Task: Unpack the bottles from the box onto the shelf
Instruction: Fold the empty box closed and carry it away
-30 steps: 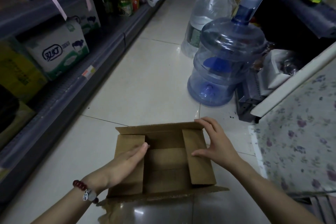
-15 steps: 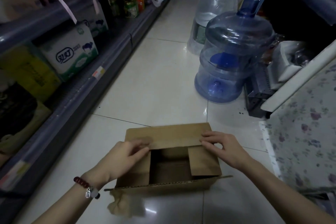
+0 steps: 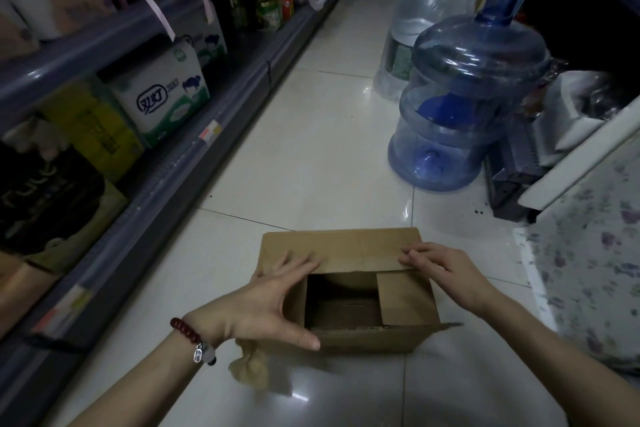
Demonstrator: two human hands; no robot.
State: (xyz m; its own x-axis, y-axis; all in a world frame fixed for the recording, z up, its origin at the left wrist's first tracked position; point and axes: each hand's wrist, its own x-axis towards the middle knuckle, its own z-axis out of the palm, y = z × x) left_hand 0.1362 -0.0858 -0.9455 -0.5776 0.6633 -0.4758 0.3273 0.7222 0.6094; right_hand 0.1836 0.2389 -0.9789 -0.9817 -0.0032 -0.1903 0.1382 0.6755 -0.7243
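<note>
A brown cardboard box (image 3: pixel 349 250) sits on the white tiled floor in front of me. Its far flap is folded down over the top and its two side flaps lie inward. The dark opening between them shows no bottles. My left hand (image 3: pixel 273 302) is spread over the left flap, fingers on the far flap and thumb along the near wall. My right hand (image 3: pixel 440 267) presses flat on the far flap's right end. The grey shelf (image 3: pixel 194 156) runs along the left of the aisle.
Cartons and packs (image 3: pixel 162 97) fill the shelf's bottom level, with jars (image 3: pixel 277 3) farther along. A large blue water jug (image 3: pixel 464 104) and a clear one (image 3: pixel 426 10) stand on the floor at right. A floral cloth (image 3: pixel 588 253) covers a surface at right. Torn tape (image 3: pixel 249 364) lies by the box.
The far flap came down from upright to flat over the box. Both hands moved from the side flaps onto it, and the left hand has since spread wide.
</note>
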